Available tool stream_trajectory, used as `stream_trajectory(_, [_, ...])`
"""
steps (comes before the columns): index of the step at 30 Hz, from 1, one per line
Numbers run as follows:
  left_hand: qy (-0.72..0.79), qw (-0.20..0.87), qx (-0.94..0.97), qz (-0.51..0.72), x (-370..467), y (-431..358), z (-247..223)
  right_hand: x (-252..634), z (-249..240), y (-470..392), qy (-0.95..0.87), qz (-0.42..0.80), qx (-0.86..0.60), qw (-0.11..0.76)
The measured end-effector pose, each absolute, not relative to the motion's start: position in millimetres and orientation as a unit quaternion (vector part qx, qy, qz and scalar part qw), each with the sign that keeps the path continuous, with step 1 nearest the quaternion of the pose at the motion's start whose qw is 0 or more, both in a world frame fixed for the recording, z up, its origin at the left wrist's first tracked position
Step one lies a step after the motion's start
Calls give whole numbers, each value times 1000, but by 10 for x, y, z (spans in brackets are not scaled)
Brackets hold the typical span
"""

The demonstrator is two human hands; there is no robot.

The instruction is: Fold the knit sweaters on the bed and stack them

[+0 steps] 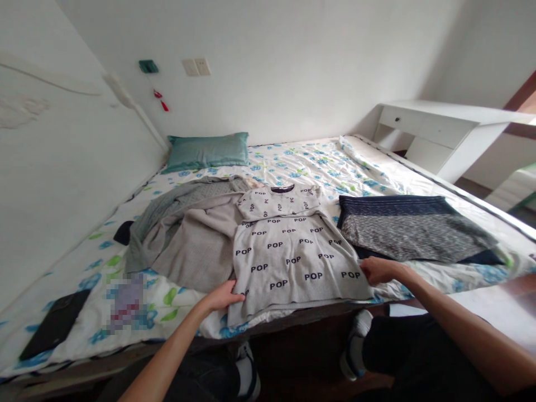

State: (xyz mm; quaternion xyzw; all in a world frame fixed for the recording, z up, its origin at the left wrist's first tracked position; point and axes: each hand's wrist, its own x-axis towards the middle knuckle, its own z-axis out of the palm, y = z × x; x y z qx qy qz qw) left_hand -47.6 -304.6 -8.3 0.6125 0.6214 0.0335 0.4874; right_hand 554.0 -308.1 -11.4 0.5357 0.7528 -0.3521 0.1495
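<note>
A light grey knit sweater (288, 251) printed with "POP" lies spread on the bed, its neckline away from me and its hem at the near edge. My left hand (226, 295) is closed on the sweater's lower left corner. At the lower right side, my right hand (377, 270) pinches the sweater's edge. A crease crosses the sweater below its chest. Left of it, a plain grey-beige garment (192, 240) lies loosely over a grey cable-knit garment (167, 206). On the right lies a flattened dark blue and speckled grey garment (414, 229).
The bed (293, 159) has a white sheet with blue flowers. A green pillow (208, 151) lies at the back left. Near the left edge are a black flat case (56, 324) and a blurred-out item (124, 304). A white desk (435, 131) stands at the right.
</note>
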Motion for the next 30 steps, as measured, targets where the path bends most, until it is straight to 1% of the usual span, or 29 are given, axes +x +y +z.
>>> stream_trajectory(2, [619, 511, 597, -11, -489, -3079, -89, 5580, -94, -3128, 711, -422, 529, 190])
stream_trajectory(4, [617, 529, 581, -50, -526, -3095, -67, 5625, -85, -3160, 695, -436, 542, 182])
stream_trajectory(6, [608, 539, 578, -77, -545, -3087, -20, 5682, -74, -3155, 718, -399, 555, 131])
stream_trajectory(8, [611, 541, 574, -70, -524, -3069, 47, 5762, -54, -3112, 747, -359, 554, 76])
stream_trajectory(12, [641, 549, 535, 35, -396, -3060, 171, 5877, -17, -2976, 741, -326, 587, -14])
stream_trajectory(14, [660, 548, 510, 57, -334, -3074, 199, 5824, -29, -2919, 706, -334, 623, -56])
stream_trajectory(15, [667, 552, 497, 54, -309, -3085, 204, 5766, -46, -2895, 685, -345, 639, -62])
stream_trajectory(18, [649, 598, 468, 37, -257, -3121, 205, 5547, -127, -2835, 657, -358, 662, -37])
stream_trajectory(20, [621, 628, 468, 37, -244, -3144, 214, 5444, -191, -2794, 662, -324, 676, -20])
stream_trajectory(22, [611, 633, 473, 34, -254, -3163, 234, 5411, -247, -2750, 664, -291, 689, 0])
stream_trajectory(24, [612, 634, 472, 21, -289, -3177, 260, 5431, -276, -2711, 663, -291, 689, 29])
stream_trajectory(27, [610, 629, 482, 4, -378, -3187, 313, 5501, -219, -2687, 657, -339, 672, 50])
stream_trajectory(30, [584, 622, 521, -5, -482, -3187, 419, 5622, -24, -2723, 629, -454, 631, 11])
